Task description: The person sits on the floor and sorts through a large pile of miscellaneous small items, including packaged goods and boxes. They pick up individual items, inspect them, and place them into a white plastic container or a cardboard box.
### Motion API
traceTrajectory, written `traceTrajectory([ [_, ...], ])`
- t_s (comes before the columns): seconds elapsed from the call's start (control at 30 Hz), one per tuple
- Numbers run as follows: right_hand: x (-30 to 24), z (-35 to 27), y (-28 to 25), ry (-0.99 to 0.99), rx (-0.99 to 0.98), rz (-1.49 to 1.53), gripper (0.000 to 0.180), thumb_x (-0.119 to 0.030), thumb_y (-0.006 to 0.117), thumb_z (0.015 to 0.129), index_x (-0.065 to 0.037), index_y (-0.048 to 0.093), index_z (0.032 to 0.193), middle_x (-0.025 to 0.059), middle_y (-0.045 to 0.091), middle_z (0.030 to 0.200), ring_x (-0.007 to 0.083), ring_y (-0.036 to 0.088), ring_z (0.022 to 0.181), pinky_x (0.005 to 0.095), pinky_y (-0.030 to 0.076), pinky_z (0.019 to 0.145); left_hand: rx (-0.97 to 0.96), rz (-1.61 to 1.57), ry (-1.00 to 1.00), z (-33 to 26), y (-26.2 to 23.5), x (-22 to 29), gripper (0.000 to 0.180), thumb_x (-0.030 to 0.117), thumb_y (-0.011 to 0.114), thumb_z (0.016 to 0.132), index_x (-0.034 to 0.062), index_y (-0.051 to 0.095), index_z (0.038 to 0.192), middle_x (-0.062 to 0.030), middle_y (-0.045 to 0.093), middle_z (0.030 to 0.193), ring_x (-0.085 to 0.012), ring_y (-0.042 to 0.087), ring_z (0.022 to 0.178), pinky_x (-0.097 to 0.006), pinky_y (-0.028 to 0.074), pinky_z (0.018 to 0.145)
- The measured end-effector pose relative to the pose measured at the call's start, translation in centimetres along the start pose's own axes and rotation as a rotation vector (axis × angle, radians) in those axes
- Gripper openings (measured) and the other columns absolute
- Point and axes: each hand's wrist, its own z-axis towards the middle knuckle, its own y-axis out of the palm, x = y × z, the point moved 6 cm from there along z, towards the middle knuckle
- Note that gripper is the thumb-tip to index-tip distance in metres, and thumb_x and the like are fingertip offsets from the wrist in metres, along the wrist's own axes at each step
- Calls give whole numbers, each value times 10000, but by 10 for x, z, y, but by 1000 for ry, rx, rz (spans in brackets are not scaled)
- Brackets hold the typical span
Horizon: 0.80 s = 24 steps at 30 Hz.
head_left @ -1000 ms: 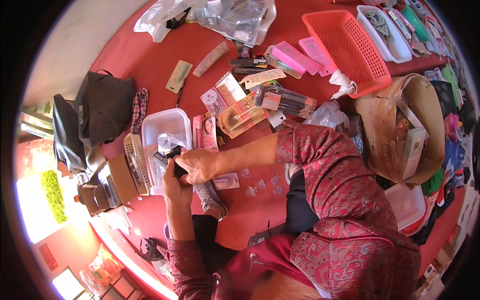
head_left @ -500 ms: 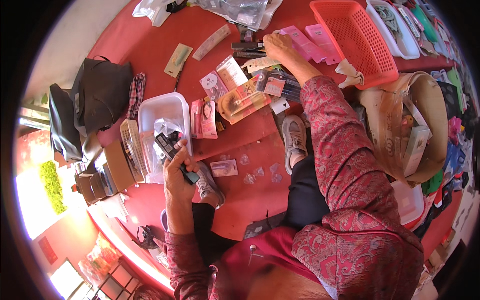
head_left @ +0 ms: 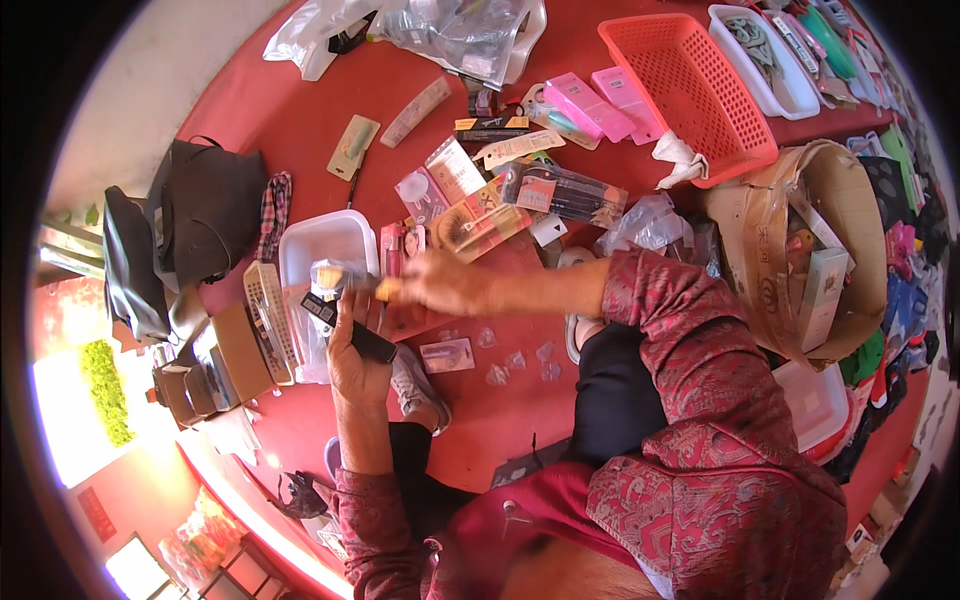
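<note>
My left hand (head_left: 358, 360) is closed around a narrow black box (head_left: 372, 344), whose far end carries a white label. Close by, my right hand (head_left: 440, 284) is smeared by motion, its fingers drawn together at a blurred narrow thing with yellow on it (head_left: 386, 290). What that thing is I cannot make out. Both hands are above the near edge of a white plastic basin (head_left: 372, 240) holding clear wrapping. Beyond the right forearm lie carded beauty packs: a round orange-and-black pack (head_left: 463, 226), a dark flat pouch (head_left: 570, 192) and a black box with yellow edging (head_left: 490, 124).
Pink boxes (head_left: 588, 106) lie beside a red perforated basket (head_left: 690, 95). An opened cardboard box (head_left: 770, 260) stands at the right. Cardboard cartons (head_left: 240, 345) and a black bag (head_left: 205, 200) are at the left. Small clear plastic pieces (head_left: 515, 361) lie on the red floor covering.
My right hand has swung from the dark boxes near the pink ones down and left to my left hand. One fewer dark box shows there. My left hand still grips the black box.
</note>
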Motion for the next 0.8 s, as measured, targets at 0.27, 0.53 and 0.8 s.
traceTrajectory([
  [0.27,-42,10,-47,-112,-300,-437,565,-499,451,834,9,564,611,175,555,584,258,577,582,379,432,547,-66,-35,-20,-3,6,-3,247,56,524,834,27,461,1071,-58,513,935,-181,525,869,-369,452,817],
  [0.53,71,44,-236,384,461,-1060,185,-133,587,671,-36,635,821,153,636,833,302,621,801,404,491,674,-53,59,-45,-4,-1,-6,311,32,528,818,25,467,1123,-60,532,863,-177,551,778,-353,481,755],
  [0.8,86,47,-224,337,370,-1224,296,-234,683,635,-51,639,863,151,624,924,300,599,883,423,459,757,-32,107,-73,-7,7,-12,300,7,545,791,22,479,1084,-71,509,854,-181,520,765,-325,474,713],
])
